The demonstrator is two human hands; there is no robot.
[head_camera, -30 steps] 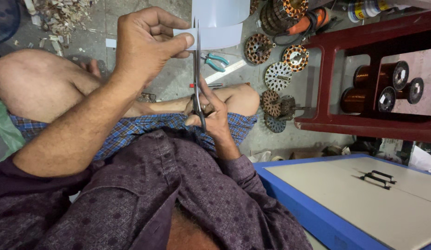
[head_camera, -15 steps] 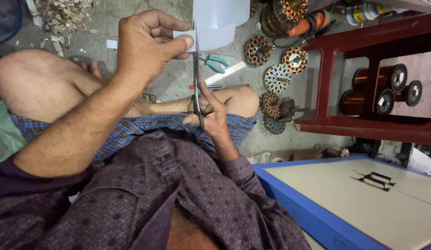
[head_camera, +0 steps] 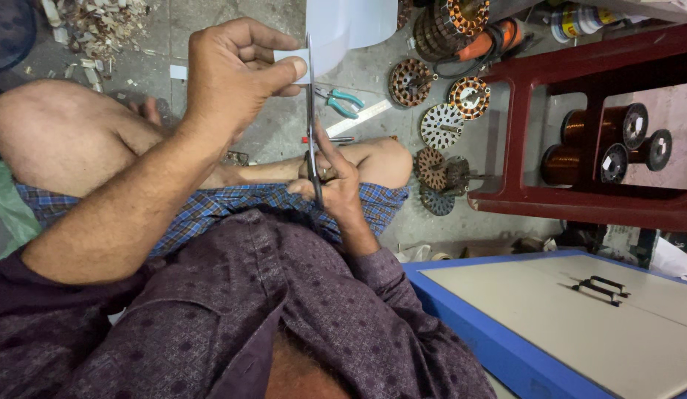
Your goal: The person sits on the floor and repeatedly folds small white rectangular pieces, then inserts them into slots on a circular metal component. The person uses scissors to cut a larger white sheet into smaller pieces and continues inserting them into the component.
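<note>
The left hand [head_camera: 236, 81] pinches the white paper sheet [head_camera: 343, 29], now raised nearer; the right hand [head_camera: 332, 177] grips steel scissors [head_camera: 311, 125], cutting further up

Left hand [head_camera: 236, 77] pinches white sheet [head_camera: 343, 29]; right hand [head_camera: 332, 181] works scissors [head_camera: 311, 118]

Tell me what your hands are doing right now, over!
Left hand pinching white sheet. Right hand working scissors, blades at the sheet. Nothing blocking.
</note>
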